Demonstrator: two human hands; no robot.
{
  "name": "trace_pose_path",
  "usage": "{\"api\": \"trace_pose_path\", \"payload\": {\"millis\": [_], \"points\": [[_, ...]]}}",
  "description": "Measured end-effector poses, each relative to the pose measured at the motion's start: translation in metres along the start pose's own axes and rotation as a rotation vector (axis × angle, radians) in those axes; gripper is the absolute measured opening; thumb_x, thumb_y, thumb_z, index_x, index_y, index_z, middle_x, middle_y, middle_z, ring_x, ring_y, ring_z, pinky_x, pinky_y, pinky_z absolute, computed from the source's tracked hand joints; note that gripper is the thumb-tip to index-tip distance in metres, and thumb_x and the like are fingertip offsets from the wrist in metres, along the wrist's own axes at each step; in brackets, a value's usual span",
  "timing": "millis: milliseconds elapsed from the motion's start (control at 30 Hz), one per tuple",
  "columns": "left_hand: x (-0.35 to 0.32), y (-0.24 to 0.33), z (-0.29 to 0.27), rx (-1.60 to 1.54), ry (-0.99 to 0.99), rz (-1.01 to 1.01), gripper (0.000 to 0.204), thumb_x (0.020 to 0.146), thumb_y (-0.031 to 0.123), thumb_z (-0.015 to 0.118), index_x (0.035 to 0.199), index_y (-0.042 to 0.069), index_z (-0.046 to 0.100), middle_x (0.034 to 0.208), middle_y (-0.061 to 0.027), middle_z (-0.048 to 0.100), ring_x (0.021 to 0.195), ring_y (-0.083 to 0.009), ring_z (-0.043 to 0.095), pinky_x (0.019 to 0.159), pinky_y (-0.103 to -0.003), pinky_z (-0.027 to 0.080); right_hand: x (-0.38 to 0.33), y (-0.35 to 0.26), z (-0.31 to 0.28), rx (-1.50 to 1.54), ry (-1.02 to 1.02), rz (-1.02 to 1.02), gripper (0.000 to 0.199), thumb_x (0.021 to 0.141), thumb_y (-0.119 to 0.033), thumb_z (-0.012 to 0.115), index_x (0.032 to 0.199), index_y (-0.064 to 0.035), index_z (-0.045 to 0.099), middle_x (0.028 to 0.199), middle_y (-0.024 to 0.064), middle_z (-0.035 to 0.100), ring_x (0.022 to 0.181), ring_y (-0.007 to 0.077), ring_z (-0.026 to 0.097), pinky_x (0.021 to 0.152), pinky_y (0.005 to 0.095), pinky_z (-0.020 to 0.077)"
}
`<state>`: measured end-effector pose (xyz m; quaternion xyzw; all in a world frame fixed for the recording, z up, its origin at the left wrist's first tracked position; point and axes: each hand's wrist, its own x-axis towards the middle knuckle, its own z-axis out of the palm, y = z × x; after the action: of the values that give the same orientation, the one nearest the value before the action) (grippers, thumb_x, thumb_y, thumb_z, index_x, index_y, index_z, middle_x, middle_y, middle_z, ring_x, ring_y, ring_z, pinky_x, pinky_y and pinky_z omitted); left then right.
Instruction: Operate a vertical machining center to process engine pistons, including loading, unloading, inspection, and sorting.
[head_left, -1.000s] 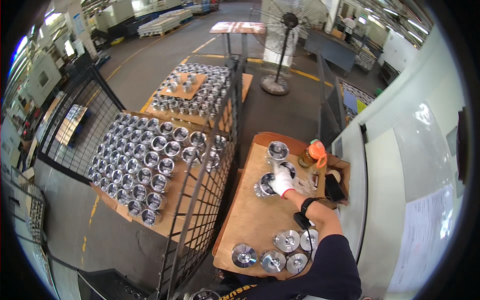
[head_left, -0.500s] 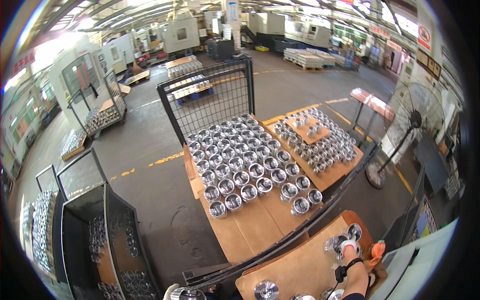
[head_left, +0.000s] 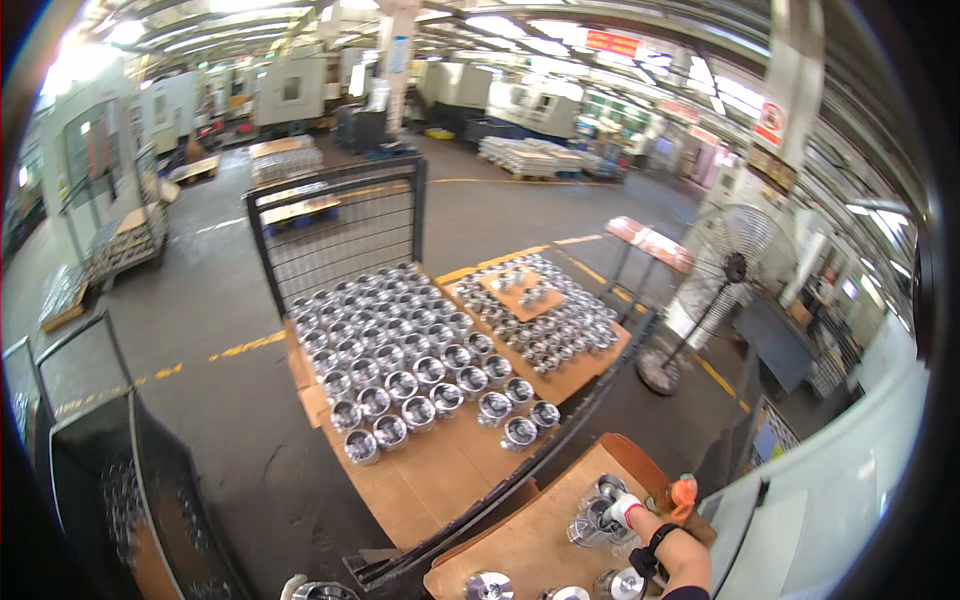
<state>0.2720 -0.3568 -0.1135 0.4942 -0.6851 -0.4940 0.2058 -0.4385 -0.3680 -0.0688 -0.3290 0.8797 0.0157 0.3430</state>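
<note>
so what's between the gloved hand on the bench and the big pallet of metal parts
In the head view, a dark metal rail runs between the right hand and the pallet of metal parts.

We count one gloved hand (head_left: 622, 509) in view, resting on one metal part (head_left: 598, 520). On the brown tabletop (head_left: 540, 545) we count about six shiny round metal parts. We count two large batches of the same parts on boards: the nearer batch (head_left: 400, 370) holds several dozen, too many to count exactly, as does the farther batch (head_left: 545, 320). We count one standing fan (head_left: 725, 275) and one orange object (head_left: 684, 491).
</note>
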Motion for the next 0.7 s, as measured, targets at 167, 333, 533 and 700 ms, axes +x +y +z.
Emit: {"api": "trace_pose_path", "payload": {"millis": [167, 333, 533, 700], "points": [[0.033, 0.002, -0.043, -0.077, -0.114, -0.052, 0.071, 0.075, 0.050, 0.073, 0.136, 0.019, 0.050, 0.131, -0.0018, 0.060, 0.128, -0.0203, 0.049, 0.117, -0.043, 0.027, -0.107, -0.062, -0.022, -0.177, 0.051, -0.078, 0.091, 0.056, -0.030, 0.084, 0.140, -0.0159, 0.052, 0.120, 0.0219, 0.067, 0.108, 0.0378, 0.066, 0.092, 0.0437, 0.0537], [0.076, -0.080, -0.078, -0.589, -0.246, -0.021, 0.079, 0.080, 0.030, 0.079, 0.142, 0.011, 0.035, 0.135, -0.0073, 0.055, 0.125, -0.0205, 0.052, 0.115, -0.040, 0.035, -0.248, -0.105, -0.021, -0.173, 0.217, -0.041, 0.086, 0.055, -0.030, 0.082, 0.136, -0.0129, 0.056, 0.111, 0.0223, 0.069, 0.101, 0.0366, 0.068, 0.087, 0.0418, 0.0550], [0.147, -0.084, -0.215, -0.881, -0.467, -0.124, 0.066, 0.082, 0.038, 0.072, 0.136, 0.011, 0.046, 0.129, -0.0126, 0.059, 0.119, -0.0265, 0.057, 0.107, -0.045, 0.043, -0.361, -0.153, 0.037, 0.030, 0.228, 0.068, 0.089, 0.056, -0.027, 0.081, 0.138, -0.0075, 0.054, 0.118, 0.0234, 0.067, 0.107, 0.0341, 0.067, 0.091, 0.0405, 0.0536], [0.143, -0.084, -0.237, -1.523, -0.565, -0.720, 0.064, 0.084, 0.061, 0.063, 0.125, 0.012, 0.061, 0.123, -0.0122, 0.065, 0.114, -0.0328, 0.060, 0.102, -0.054, 0.047, -0.457, -0.219, 0.108, 0.300, 0.065, 0.274, 0.080, 0.063, -0.022, 0.083, 0.135, -0.0035, 0.055, 0.118, 0.0211, 0.067, 0.109, 0.0329, 0.065, 0.093, 0.0386, 0.0518]]}}
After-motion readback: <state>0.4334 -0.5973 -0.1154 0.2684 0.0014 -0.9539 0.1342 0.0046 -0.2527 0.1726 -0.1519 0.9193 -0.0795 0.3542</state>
